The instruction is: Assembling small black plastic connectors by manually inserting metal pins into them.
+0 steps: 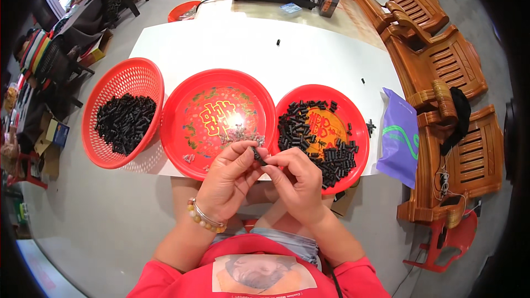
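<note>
One small black piece (258,157) is pinched in the left hand (227,177); fingertips of the right hand (297,177) pinch its lower end, near the middle red tray (175,132).

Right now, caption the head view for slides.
Near red trays, left hand holds a black piece, right hand at its end.

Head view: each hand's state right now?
Left hand: closed, holding a small black piece.
Right hand: closed at that piece's end; what it pinches cannot be told.

Red shirt (248,244), printed picture panel (265,273), beaded bracelet (200,219), thin bangle (212,220), pale blue shorts (290,238)
</note>
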`<state>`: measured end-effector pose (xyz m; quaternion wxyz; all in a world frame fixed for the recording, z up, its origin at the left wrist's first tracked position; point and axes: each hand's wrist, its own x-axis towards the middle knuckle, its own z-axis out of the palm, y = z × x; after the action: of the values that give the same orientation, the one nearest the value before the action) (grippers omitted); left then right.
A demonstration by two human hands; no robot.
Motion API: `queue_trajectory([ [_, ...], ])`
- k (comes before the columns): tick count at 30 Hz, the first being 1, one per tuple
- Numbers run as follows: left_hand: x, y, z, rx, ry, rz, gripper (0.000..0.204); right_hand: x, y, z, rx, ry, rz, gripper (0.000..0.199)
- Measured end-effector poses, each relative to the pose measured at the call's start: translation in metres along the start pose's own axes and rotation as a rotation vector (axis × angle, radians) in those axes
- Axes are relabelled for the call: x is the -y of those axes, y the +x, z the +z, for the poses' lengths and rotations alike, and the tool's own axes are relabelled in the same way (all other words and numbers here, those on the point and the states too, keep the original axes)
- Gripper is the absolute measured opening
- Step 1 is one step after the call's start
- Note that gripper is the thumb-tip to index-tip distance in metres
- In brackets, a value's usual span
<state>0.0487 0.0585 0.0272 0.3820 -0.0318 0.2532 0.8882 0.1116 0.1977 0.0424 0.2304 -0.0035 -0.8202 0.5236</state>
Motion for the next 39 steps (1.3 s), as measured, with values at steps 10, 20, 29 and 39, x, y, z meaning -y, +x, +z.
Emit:
queue_trajectory([
  [10, 0.004, -0.002, 0.004, -0.068, 0.068, 0.035, 0.016, 0.002, -0.007, 0.005, -0.065, -0.061, -0.040, 0.008],
  [20, 0.004, -0.003, 0.008, -0.099, 0.180, 0.127, 0.015, 0.010, -0.008, 0.009, -0.140, -0.317, -0.180, 0.011],
  [29, 0.008, 0.000, 0.005, -0.056, 0.155, 0.158, 0.015, 0.009, -0.017, 0.016, -0.051, 0.554, 0.502, 0.013],
  [39, 0.012, 0.003, 0.009, -0.009, 0.331, 0.292, 0.014, 0.016, -0.016, 0.018, -0.046, 1.089, 0.730, 0.019],
])
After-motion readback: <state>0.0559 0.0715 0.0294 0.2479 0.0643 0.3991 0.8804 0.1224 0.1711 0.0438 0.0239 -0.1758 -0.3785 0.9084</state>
